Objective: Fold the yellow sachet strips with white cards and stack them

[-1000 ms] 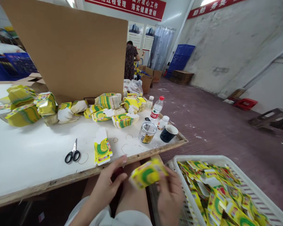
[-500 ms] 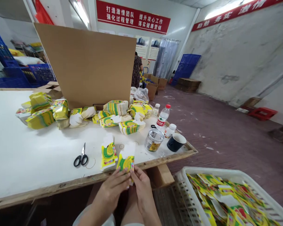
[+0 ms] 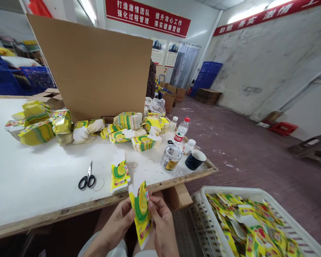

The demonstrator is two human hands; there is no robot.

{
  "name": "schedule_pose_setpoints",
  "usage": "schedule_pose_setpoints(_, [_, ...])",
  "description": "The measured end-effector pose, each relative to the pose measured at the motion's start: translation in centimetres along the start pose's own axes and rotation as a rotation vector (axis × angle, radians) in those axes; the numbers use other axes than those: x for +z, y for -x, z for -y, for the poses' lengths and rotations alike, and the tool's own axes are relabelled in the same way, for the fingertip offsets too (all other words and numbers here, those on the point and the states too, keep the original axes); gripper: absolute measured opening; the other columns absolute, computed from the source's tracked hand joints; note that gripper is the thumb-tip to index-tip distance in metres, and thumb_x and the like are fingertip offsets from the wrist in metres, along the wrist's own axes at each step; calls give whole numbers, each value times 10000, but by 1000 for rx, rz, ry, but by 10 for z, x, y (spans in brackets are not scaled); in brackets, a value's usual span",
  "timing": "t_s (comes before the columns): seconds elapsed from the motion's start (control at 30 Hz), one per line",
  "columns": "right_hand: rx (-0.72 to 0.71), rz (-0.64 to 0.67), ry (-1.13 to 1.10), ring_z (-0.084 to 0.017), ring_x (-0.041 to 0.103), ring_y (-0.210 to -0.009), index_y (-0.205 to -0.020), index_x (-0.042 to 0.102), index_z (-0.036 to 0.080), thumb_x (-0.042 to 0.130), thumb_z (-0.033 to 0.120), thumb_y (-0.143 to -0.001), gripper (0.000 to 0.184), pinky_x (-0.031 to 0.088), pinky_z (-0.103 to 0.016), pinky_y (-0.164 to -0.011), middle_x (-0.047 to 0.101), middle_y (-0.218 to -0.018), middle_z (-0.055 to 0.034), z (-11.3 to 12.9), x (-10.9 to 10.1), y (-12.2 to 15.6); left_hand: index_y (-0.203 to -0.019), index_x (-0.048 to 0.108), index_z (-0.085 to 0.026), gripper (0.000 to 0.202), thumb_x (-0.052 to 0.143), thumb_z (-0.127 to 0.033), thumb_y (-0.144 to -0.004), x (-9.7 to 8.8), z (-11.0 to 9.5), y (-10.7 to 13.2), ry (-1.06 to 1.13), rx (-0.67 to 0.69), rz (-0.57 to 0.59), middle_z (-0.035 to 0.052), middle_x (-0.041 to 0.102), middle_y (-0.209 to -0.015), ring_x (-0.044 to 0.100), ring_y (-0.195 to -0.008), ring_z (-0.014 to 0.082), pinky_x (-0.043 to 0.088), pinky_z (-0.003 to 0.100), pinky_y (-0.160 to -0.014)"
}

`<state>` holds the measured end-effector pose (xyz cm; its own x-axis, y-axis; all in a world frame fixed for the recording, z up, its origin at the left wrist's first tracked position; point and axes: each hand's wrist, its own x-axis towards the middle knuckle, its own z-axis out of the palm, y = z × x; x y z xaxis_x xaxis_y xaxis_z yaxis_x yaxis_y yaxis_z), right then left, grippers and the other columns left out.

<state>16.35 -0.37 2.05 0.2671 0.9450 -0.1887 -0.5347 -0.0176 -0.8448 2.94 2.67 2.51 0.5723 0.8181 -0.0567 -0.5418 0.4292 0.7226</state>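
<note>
Between my two hands, over my lap at the table's front edge, is a yellow and green folding carton (image 3: 141, 210) with a white flap at its top. My left hand (image 3: 120, 219) grips its left side, the thumb on the printed face. On the right side, my right hand (image 3: 160, 217) pinches the carton between thumb and fingers. A small stack of similar flat cartons (image 3: 120, 175) lies on the table just beyond my left hand. Black-handled scissors (image 3: 87, 178) rest to the left of that stack, with loose rubber bands nearby.
Bundled cartons (image 3: 128, 121) line the back of the white table (image 3: 42, 178) before a tall cardboard sheet (image 3: 96, 71). A clear jar (image 3: 171, 157), a water bottle (image 3: 182, 131) and a dark mug (image 3: 195, 160) stand at the right corner. A white basket (image 3: 203, 214) of cartons sits lower right.
The carton has come up off the table edge toward me and is tilted, its printed face showing more fully. My left hand has shifted from across its front to its left side.
</note>
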Motion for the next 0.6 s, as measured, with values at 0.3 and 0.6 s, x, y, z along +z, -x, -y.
schedule_pose_setpoints(0.3, [-54,16,210,-231,683,-720,-827,727,163,818,534,-681,410,557,-318,-671,760,-799,-81,3,1,7,-1024,753,-183,366,800,-424,-753,5,-2,-11,-143,84,-175,99,794,-983,709,-1001,287,538,363,-908])
schedule_pose_setpoints(0.6, [-308,34,416,-258,696,-927,-1116,652,201,724,392,-825,356,568,-352,-814,728,-1038,-103,4,-12,3,-1411,327,-276,684,710,-366,-853,0,0,-6,-430,176,-217,106,734,-1157,688,-1066,265,527,363,-912])
